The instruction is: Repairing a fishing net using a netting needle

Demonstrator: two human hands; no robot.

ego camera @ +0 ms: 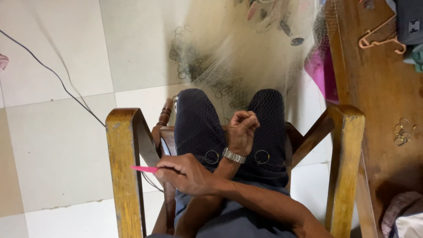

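Biggest thing in view is the pale tiled floor (61, 145), filling the whole left half, with a thin dark cable (53, 72) snaking across it from about 10 o'clock toward the centre. Next up is the wooden chair (125, 176) the person sits in, its yellowish arms standing at 7 and 4 o'clock, and a wooden table (379, 97) along the right edge from 1 to 4 o'clock.

Then the fishing net (246, 53): a fine, pale mesh heaped on the floor at 12 o'clock, running down over both knees in dark trousers (198, 128) and into the lap. Small metal rings hang off its edge, a bunch at 11 o'clock on the floor and two lying on the thighs right by the wrists.

Forearms are crossed at the middle. The left hand (243, 128), wearing a metal wristwatch (234, 155), sits just past dead centre toward 3 o'clock, curled into a tight fist with the fingers bunched together on the mesh; looks like it's gripping the net, though the strands inside the fist are too fine to make out. The right hand (183, 172) reaches over to 7 o'clock, fingers pressed together and pinching a flat pink netting needle (144, 169) that pokes out toward the chair arm at 9 o'clock.

Small stuff: a pink clothes hanger (381, 39) at 2 o'clock and a few loose rings (402, 134) on the table at 3 o'clock.
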